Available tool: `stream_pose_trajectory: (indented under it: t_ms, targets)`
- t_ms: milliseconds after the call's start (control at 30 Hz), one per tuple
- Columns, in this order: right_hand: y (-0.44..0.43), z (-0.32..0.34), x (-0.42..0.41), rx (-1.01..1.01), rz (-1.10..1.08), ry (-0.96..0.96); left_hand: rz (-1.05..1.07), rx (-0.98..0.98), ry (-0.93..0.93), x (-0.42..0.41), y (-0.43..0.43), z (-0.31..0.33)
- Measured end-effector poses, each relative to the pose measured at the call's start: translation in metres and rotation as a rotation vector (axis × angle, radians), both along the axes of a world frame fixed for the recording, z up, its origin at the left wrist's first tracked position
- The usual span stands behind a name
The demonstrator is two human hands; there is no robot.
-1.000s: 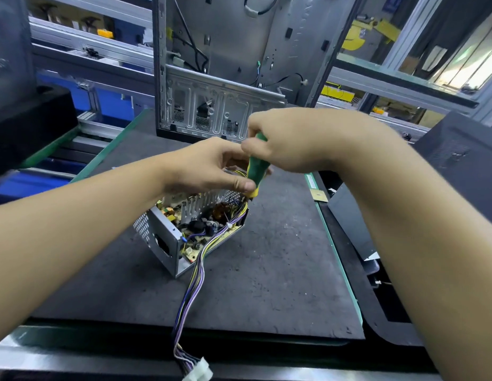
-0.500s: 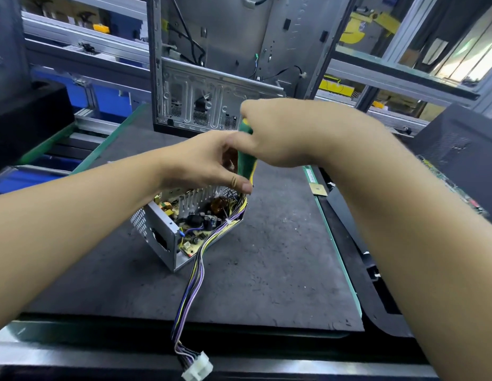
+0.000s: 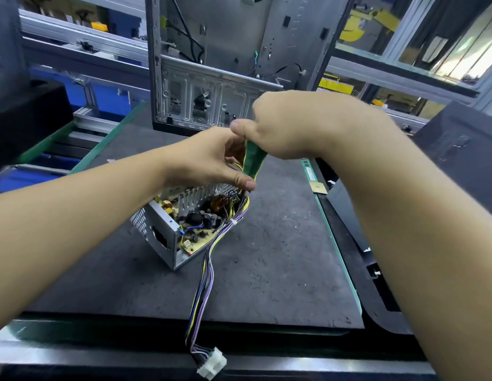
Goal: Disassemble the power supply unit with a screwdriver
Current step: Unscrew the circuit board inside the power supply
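- While the power supply unit (image 3: 167,235) sits open on the bench (image 3: 280,257), the right grip (image 3: 291,127) wraps the green screwdriver (image 3: 254,160) above its far corner.
- Left grip (image 3: 211,160) curls beside the screwdriver; I cannot tell what it holds.
- Label (image 3: 311,173) right of the unit: unreadable.

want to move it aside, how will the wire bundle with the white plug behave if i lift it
Probably floppy: the wire bundle curves loosely across the mat. Likely to tug the power supply unit, since it runs into it. The white plug would probably dangle.
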State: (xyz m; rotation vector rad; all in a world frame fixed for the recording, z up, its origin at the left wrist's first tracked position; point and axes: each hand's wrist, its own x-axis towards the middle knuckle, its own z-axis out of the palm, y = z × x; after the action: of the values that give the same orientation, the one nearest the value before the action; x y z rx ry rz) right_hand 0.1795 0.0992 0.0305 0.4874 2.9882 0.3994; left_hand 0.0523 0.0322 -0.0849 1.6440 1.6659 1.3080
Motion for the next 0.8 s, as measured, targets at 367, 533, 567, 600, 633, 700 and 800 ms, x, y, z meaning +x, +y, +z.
stream_pose_trajectory:
  t_ms: [367,533,567,600,633,700,800]
  targets:
    - [0.002,0.008,0.010,-0.230,0.003,-0.086,-0.041,-0.022,-0.064,-0.004,-0.004,-0.001]
    - [0.002,-0.002,-0.002,-0.060,-0.008,0.029,-0.019,-0.030,-0.014,-0.001,0.000,-0.002]
    - [0.003,-0.003,-0.003,-0.068,0.039,0.016,-0.023,-0.035,-0.001,-0.002,-0.001,-0.001]
    - [0.005,-0.002,-0.002,-0.103,0.072,-0.007,-0.046,-0.045,-0.003,-0.003,-0.003,-0.001]
    - [0.007,0.001,0.001,-0.154,0.087,-0.036,-0.080,-0.058,-0.026,-0.005,-0.006,0.001]
    - [0.009,0.006,0.007,-0.233,0.111,-0.090,-0.131,-0.069,-0.064,-0.007,-0.010,0.002]
    - [0.012,0.006,0.008,-0.275,0.050,-0.080,-0.132,-0.062,-0.094,-0.007,-0.008,0.000]
